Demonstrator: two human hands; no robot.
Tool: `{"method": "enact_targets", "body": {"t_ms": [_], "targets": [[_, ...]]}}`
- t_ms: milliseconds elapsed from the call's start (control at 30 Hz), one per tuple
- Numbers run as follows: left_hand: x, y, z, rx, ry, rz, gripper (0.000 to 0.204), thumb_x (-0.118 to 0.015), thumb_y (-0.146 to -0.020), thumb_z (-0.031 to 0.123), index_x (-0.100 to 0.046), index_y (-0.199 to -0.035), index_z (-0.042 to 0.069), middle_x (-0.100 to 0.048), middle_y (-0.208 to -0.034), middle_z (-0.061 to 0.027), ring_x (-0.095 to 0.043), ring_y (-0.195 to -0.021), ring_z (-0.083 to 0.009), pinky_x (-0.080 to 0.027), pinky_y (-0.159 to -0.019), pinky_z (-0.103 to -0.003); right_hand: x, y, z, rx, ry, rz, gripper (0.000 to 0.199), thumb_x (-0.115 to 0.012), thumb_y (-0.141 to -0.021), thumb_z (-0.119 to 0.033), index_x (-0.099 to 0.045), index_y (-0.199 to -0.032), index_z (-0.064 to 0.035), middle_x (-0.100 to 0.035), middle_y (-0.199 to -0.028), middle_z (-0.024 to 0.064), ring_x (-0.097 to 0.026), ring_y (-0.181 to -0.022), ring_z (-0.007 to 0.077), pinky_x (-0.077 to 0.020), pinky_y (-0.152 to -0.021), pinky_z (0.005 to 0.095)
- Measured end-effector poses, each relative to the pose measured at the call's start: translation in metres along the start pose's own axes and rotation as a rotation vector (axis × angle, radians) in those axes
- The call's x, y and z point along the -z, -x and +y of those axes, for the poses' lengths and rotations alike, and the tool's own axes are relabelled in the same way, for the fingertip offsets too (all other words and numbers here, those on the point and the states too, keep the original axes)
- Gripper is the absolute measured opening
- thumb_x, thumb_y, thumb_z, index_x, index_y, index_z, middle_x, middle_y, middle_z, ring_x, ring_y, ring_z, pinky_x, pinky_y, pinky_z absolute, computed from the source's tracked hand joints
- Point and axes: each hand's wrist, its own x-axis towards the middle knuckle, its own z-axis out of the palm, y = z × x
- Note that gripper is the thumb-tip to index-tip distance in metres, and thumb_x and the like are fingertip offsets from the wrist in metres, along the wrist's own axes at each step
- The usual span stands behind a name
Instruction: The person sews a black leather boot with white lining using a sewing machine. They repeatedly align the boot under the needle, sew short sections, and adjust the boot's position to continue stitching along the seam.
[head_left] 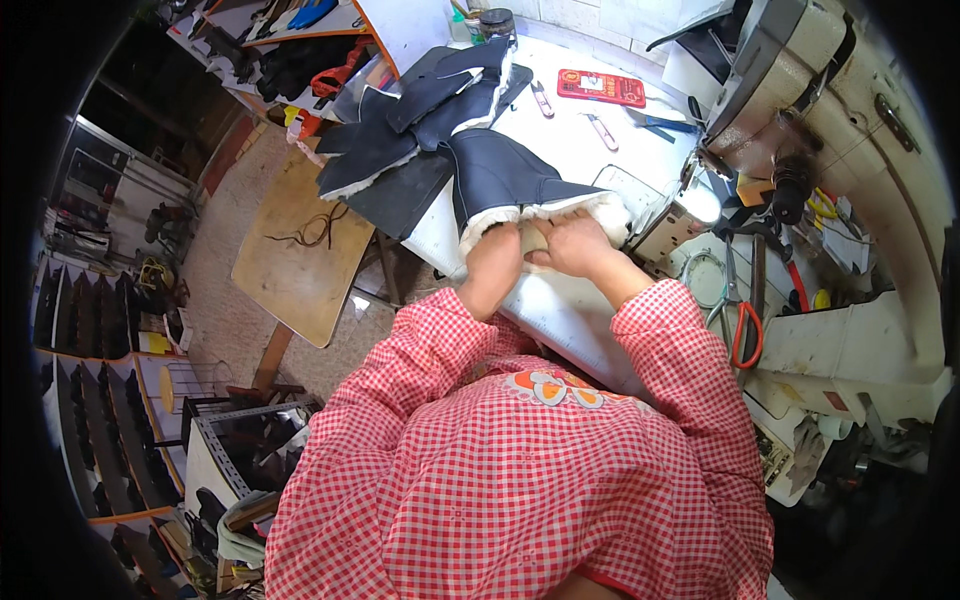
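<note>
A dark fleece-lined cut piece [510, 180] lies on the white sewing table [560, 310], its white fluffy edge turned toward me. My left hand [493, 262] and my right hand [575, 243] both pinch that near edge, side by side, with a small tan patch [533, 238] held between them. Both forearms wear red-and-white checked sleeves. The grey sewing machine [790, 70] stands just right of my right hand.
More dark fleece-lined pieces [420, 110] are piled at the table's far left. A red flat case [600, 87], small snips [603, 130] and orange-handled scissors [745, 325] lie on the table. A wooden stool top [295, 250] stands to the left; shelves of dark shoes [90, 320] line the far left.
</note>
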Motion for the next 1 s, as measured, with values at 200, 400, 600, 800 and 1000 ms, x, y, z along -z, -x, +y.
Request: {"method": "enact_targets", "body": {"t_ms": [200,400,600,800,1000], "targets": [[0.006,0.003,0.004,-0.019,0.065,0.048,0.017,-0.052,-0.09,0.017,-0.059,-0.098,0.003,-0.065,-0.073,-0.0198,-0.065,-0.069,-0.0387,-0.05,-0.059,-0.048,-0.008,0.0,0.002,0.012,-0.006,0.077,0.074,-0.055,-0.084,-0.059,-0.046,-0.138,-0.0106,-0.052,-0.135,0.0195,-0.047,-0.126,0.0338,-0.0313,-0.107,0.0442],[0.042,0.082,-0.006,-0.059,0.152,-0.157,0.016,-0.052,-0.093,0.019,-0.053,-0.096,0.004,-0.065,-0.097,-0.0167,-0.063,-0.085,-0.0349,-0.048,-0.064,-0.048,-0.007,0.002,-0.002,-0.01,0.004,0.096,0.075,-0.054,-0.084,-0.061,-0.046,-0.138,-0.0104,-0.053,-0.133,0.02,-0.048,-0.125,0.0362,-0.031,-0.107,0.0432],[0.055,0.094,-0.04,-0.381,0.049,0.32,0.018,-0.067,-0.078,0.014,-0.061,-0.093,0.005,-0.061,-0.113,-0.0074,-0.056,-0.098,-0.0254,-0.048,-0.075,-0.038,-0.007,0.005,-0.006,-0.035,0.01,0.12,0.074,-0.055,-0.084,-0.061,-0.048,-0.138,-0.0125,-0.053,-0.132,0.0185,-0.047,-0.124,0.0355,-0.0306,-0.108,0.0436],[0.046,0.063,-0.064,-0.491,-0.071,0.311,0.039,-0.059,-0.073,0.005,-0.062,-0.112,0.004,-0.062,-0.104,-0.0067,-0.057,-0.085,-0.0238,-0.049,-0.07,-0.034,-0.012,0.012,-0.016,0.058,0.108,0.337,0.064,-0.062,-0.083,-0.048,-0.049,-0.137,-0.0157,-0.057,-0.129,0.0107,-0.05,-0.12,0.0323,-0.0333,-0.106,0.043],[0.031,0.055,-0.065,-0.414,0.064,0.305,0.036,-0.064,-0.074,0.007,-0.063,-0.11,0.005,-0.063,-0.092,-0.0093,-0.058,-0.076,-0.0273,-0.05,-0.061,-0.037,-0.015,0.001,-0.03,0.147,-0.096,0.307,0.06,-0.063,-0.079,-0.022,-0.05,-0.137,-0.0147,-0.059,-0.123,0.0104,-0.057,-0.11,0.0283,-0.0438,-0.095,0.0421]]}}
